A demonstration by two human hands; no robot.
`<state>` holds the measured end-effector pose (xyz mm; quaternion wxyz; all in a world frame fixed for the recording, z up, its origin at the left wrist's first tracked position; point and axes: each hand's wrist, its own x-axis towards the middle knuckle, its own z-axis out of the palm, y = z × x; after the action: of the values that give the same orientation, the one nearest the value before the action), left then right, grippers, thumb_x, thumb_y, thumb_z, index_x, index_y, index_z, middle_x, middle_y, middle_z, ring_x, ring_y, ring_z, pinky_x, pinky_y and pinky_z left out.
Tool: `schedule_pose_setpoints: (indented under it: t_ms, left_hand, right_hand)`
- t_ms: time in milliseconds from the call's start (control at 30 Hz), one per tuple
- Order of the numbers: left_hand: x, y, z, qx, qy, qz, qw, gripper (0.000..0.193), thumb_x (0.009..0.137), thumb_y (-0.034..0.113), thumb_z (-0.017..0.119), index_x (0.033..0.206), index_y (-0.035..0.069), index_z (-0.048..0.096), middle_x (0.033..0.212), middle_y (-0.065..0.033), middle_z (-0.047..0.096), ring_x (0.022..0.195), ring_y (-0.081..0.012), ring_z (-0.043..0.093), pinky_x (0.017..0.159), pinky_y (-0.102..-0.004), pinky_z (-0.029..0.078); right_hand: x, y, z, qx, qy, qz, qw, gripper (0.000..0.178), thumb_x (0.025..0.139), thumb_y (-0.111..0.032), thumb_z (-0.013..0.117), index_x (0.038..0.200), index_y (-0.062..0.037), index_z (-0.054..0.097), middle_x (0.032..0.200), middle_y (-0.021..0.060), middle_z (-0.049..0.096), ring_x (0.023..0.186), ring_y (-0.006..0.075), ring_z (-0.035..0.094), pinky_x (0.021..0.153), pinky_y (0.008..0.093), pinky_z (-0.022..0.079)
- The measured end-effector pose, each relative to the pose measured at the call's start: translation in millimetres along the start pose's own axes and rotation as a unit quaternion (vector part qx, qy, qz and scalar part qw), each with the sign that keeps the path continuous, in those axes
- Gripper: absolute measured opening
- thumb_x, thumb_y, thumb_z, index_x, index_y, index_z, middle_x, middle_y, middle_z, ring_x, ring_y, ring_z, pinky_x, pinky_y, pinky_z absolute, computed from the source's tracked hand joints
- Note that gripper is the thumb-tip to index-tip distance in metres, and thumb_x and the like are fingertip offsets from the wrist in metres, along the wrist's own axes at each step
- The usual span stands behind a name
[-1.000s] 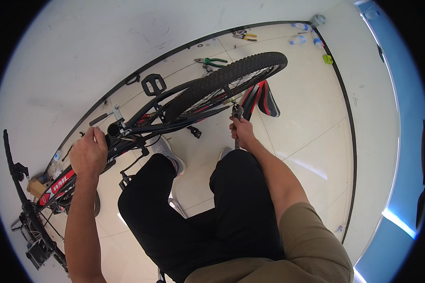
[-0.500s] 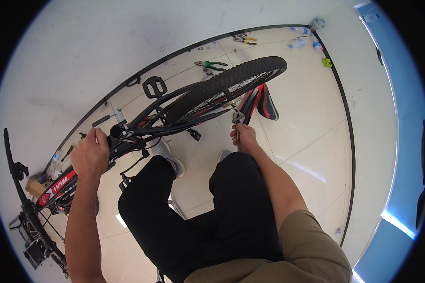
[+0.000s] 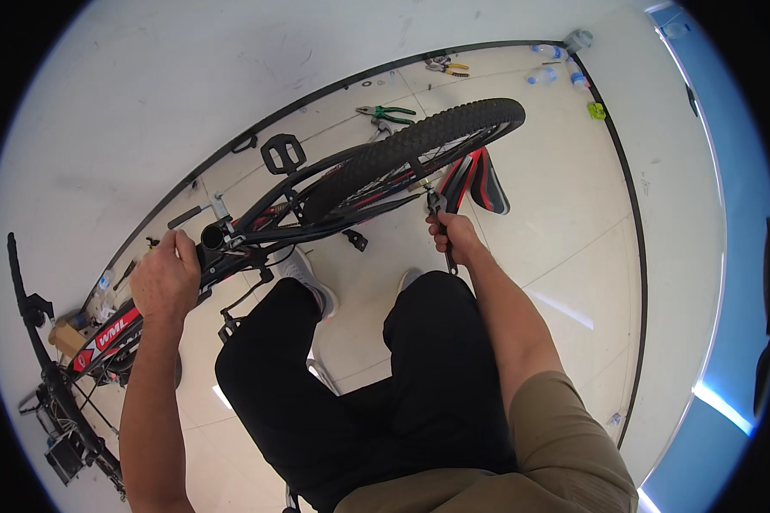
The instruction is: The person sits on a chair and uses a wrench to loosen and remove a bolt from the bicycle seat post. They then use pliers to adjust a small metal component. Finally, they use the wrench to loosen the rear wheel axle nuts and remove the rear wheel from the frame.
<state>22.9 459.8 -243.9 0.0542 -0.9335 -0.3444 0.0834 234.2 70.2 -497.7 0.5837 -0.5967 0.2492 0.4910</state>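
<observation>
The right hand (image 3: 456, 237) is closed round the handle of a wrench (image 3: 436, 203), whose head projects past the fingers toward the wheel's (image 3: 462, 118) hub; its exact contact there is too small to tell. The left hand (image 3: 164, 278) is curled over the bicycle frame (image 3: 113, 331). Beyond the wheel, green-handled pliers (image 3: 387, 113) lie on the floor (image 3: 565, 231).

Left hand (image 3: 165, 280) clenched, back turned upward; left forearm (image 3: 151, 402) extended nearly straight forward. Right hand (image 3: 457, 238) curled into grip, fingers (image 3: 437, 229) turned leftward; right forearm (image 3: 513, 312) slanted forward and leftward.
</observation>
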Motion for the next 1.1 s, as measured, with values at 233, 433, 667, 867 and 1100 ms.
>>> schedule_pose_setpoints:
  t_ms: [233,433,667,867,1100]
  left_hand:
    - [0.3,-0.5,0.4,0.003,-0.003,0.002,1.000,0.039,0.101,0.037,0.042,0.095,0.010,0.070,0.074,-0.0208,0.068,0.072,-0.0421,0.067,0.066,-0.0526,0.052]
    - [-0.9,0.0,-0.9,0.001,0.004,0.000,1.000,0.039,0.101,0.037,0.042,0.095,0.010,0.070,0.074,-0.0210,0.068,0.072,-0.0421,0.067,0.065,-0.0522,0.052]
    - [-0.9,2.9,-3.7,-0.008,0.005,0.000,1.000,0.039,0.101,0.037,0.042,0.094,0.010,0.070,0.074,-0.0213,0.068,0.072,-0.0419,0.067,0.065,-0.0521,0.052]
    - [-1.2,0.9,-1.5,-0.009,0.009,-0.001,1.000,0.039,0.101,0.036,0.042,0.093,0.010,0.070,0.074,-0.0215,0.068,0.071,-0.0419,0.067,0.065,-0.0523,0.052]
    - [-1.3,0.2,0.7,-0.010,0.015,0.000,1.000,0.040,0.100,0.036,0.043,0.094,0.008,0.071,0.075,-0.0215,0.069,0.073,-0.0419,0.067,0.067,-0.0525,0.052]
  right_hand:
    - [2.1,-1.7,-3.5,0.010,-0.017,0.014,1.000,0.029,0.105,-0.028,0.045,0.104,-0.0014,0.058,0.075,0.0001,0.052,0.054,0.0080,0.039,0.050,0.0268,0.035]
    - [-0.5,-0.9,0.1,0.060,-0.051,0.028,0.997,0.024,0.105,-0.027,0.045,0.102,-0.0047,0.054,0.073,-0.0022,0.046,0.055,0.0070,0.037,0.048,0.0250,0.033]
    - [6.9,5.1,-2.4,0.026,-0.054,0.007,0.998,0.024,0.104,-0.029,0.048,0.094,-0.0082,0.050,0.066,-0.0045,0.040,0.050,0.0060,0.033,0.043,0.0247,0.025]
    - [8.3,14.8,14.9,-0.033,0.035,-0.041,0.998,0.022,0.100,-0.028,0.051,0.089,-0.0089,0.052,0.063,-0.0037,0.040,0.045,0.0078,0.033,0.040,0.0256,0.024]
    - [16.4,36.0,20.5,-0.117,0.115,-0.175,0.971,0.026,0.097,-0.026,0.056,0.082,-0.0060,0.052,0.060,0.0011,0.048,0.044,0.0130,0.047,0.038,0.0324,0.038]
